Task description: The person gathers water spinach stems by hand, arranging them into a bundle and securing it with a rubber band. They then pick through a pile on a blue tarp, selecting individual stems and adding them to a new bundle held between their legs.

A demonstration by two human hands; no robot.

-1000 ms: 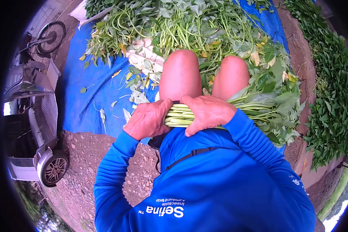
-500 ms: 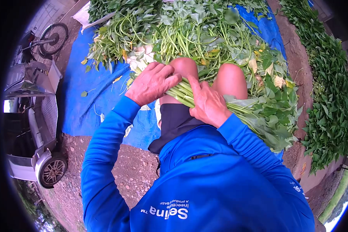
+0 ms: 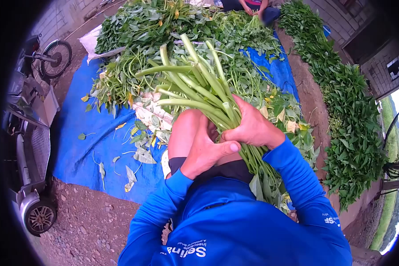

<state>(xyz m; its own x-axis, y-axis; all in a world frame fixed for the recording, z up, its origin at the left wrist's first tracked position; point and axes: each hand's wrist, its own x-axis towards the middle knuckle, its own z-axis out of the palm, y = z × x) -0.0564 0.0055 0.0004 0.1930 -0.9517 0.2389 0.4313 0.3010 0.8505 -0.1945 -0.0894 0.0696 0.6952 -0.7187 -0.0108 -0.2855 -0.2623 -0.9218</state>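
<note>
A thick bunch of water spinach (image 3: 205,85) stands upright but tilted over my lap, its pale cut stem ends fanned out toward the far side. My right hand (image 3: 258,127) is closed around the middle of the bunch, its thumb across the front. From the left, my left hand (image 3: 205,150) cups the same bunch; its thumb lies near the right thumb, and its fingers reach behind the stems, partly hidden. Leafy parts of the bunch hang down below my right hand, beside my blue sleeve.
Heaps of leafy greens (image 3: 137,31) lie on a blue tarp (image 3: 75,146) with loose leaves. A long row of greens (image 3: 341,119) runs along the right. At the far side sits another person (image 3: 252,6). Vehicles (image 3: 33,146) stand at left.
The bunch has swung from lying across my lap to upright, cut ends up. My left hand has come down and right, beside my right hand. Another person now shows at the top.
</note>
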